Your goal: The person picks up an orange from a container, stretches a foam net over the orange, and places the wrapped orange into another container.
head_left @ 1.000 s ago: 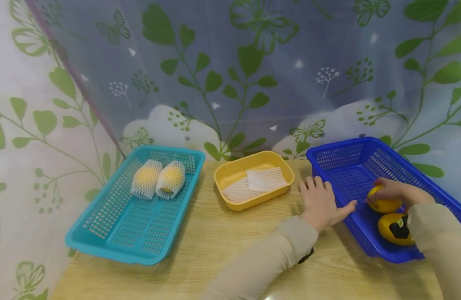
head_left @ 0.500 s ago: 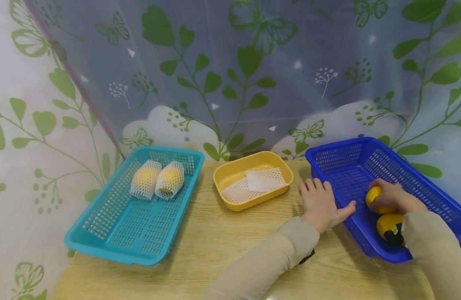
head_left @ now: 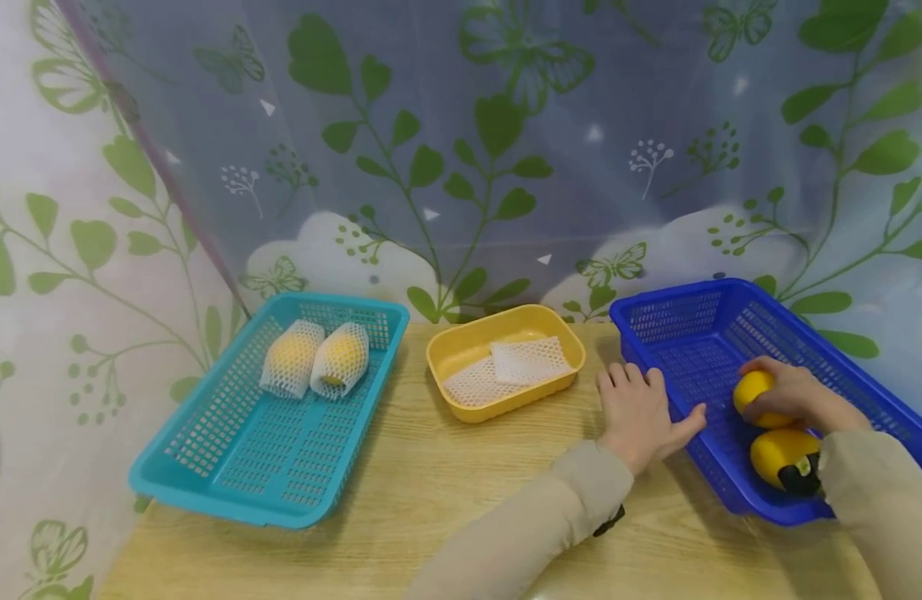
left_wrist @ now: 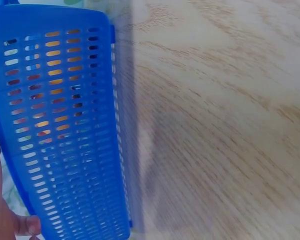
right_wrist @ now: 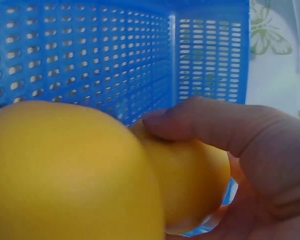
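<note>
In the head view, my right hand [head_left: 794, 396] grips a yellow mango [head_left: 754, 395] inside the blue basket [head_left: 674, 367]. Its thumb lies over the fruit [right_wrist: 187, 175] in the right wrist view. A second mango [head_left: 778, 454], bearing a black patch and a small label, sits just in front of the held one; its yellow side [right_wrist: 65, 170] fills the lower left of the right wrist view. My left hand [head_left: 637, 417] rests at the basket's near-left rim, fingers extended and thumb out over the edge. Only part of that hand [left_wrist: 0, 210] shows in the left wrist view.
A yellow tray [head_left: 461, 354] with white foam net sleeves [head_left: 532, 360] stands mid-table. To the left is a teal basket [head_left: 243, 475] holding two net-wrapped yellow fruits [head_left: 341, 357]. Patterned cloth [head_left: 431, 125] hangs behind the wooden table [head_left: 446, 483].
My right hand has shifted slightly left and closed further round the mango, which turned a little. The mango in front also shifted slightly. My left hand stays at the rim.
</note>
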`<act>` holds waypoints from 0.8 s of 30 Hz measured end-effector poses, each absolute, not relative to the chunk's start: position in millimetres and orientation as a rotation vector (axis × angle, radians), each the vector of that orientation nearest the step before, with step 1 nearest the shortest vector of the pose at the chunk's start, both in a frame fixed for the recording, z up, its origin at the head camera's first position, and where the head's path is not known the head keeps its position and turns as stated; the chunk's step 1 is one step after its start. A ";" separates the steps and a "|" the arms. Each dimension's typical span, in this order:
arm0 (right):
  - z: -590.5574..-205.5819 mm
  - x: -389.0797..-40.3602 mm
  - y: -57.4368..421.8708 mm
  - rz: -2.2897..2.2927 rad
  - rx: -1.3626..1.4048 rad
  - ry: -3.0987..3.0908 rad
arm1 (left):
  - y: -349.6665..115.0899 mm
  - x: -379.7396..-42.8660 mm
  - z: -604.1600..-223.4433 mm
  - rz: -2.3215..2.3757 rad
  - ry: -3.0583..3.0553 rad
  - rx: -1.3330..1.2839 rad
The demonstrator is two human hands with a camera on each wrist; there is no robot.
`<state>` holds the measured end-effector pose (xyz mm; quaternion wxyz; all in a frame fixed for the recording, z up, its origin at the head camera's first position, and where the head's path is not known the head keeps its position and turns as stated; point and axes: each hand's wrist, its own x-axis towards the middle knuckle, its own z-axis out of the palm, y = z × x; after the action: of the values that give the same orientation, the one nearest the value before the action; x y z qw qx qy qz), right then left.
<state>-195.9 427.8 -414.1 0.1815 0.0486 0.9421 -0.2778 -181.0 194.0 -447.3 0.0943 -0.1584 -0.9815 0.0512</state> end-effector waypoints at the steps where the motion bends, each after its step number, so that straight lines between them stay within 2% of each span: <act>1: -413.0 -195.1 427.4 -0.793 0.127 2.664 | 192.7 -180.2 -446.6 0.142 -2.903 -0.475; 11: -396.9 -189.4 417.6 -0.841 0.008 2.742 | 171.9 -175.1 -426.0 -0.014 -2.898 -0.489; 24: -349.0 -172.1 376.9 -0.828 -0.177 2.839 | 115.7 -150.2 -390.0 -0.298 -2.707 -0.608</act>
<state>-172.1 376.9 -349.0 0.0895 -0.0595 0.9544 -0.2784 -150.2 115.7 -390.0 0.1745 -0.2145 -0.9552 -0.1053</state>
